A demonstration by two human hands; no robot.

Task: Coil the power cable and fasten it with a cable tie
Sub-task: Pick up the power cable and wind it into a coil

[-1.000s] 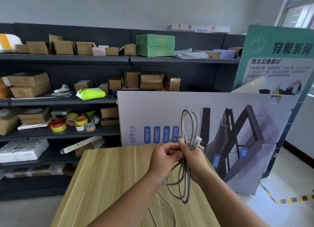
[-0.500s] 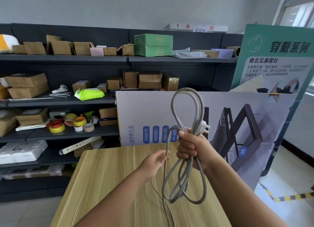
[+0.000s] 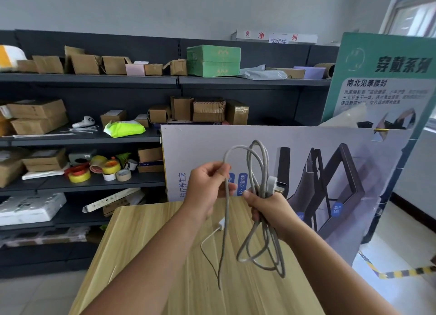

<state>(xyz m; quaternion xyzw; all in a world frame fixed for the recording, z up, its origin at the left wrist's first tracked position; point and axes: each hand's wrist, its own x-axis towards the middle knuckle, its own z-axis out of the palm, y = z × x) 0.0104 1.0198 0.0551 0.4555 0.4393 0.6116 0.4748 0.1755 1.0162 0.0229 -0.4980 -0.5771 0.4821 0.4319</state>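
A grey power cable is held above the wooden table. My right hand grips the gathered loops at their middle, with the white plug sticking up beside the fingers. Loops rise above that fist and hang below it. My left hand pinches the free strand, which arches over to the coil and drops down past the table edge. A thin white cable tie lies on the table under the hands.
Dark shelves with cardboard boxes, tape rolls and loose cable ties stand behind the table. A large printed board leans at the table's far edge, and a green poster stands at the right.
My left hand has risen and taken hold of the free strand, lifting it into a new arch toward the coil. My right hand with the loops has dropped slightly.
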